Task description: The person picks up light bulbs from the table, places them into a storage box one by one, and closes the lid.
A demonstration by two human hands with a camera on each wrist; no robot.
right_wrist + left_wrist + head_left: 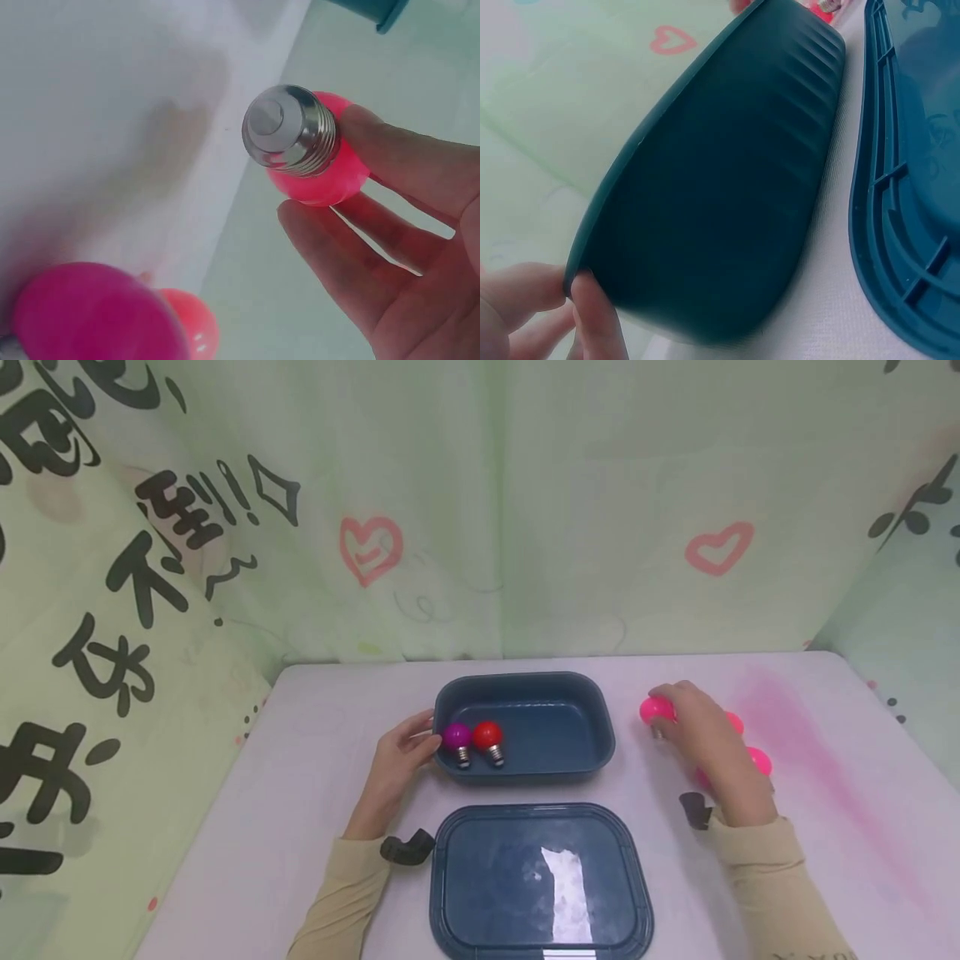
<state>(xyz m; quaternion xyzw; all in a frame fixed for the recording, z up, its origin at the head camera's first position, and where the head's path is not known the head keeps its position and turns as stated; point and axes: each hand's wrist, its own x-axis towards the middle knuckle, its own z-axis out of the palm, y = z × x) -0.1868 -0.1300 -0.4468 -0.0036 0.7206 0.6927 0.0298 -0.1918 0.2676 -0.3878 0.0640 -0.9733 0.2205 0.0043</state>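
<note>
In the head view a dark blue plastic box (555,727) stands with a purple bulb (457,737) and a red bulb (488,735) at its left end. My left hand (398,764) pinches the box's left rim, the fingers (598,319) on either side of the edge in the left wrist view. Right of the box, my right hand (708,739) holds a pink light bulb (656,710) by its round part. Its silver screw base (296,131) faces the right wrist camera. Beneath that forearm lie more pink bulbs (759,761), partly hidden.
The box's blue lid (495,885) lies on the white table (352,710) in front of the box, between the forearms. A dark wrist strap piece (696,810) juts from the right cuff. Pale green printed cloth (562,527) hangs behind the table.
</note>
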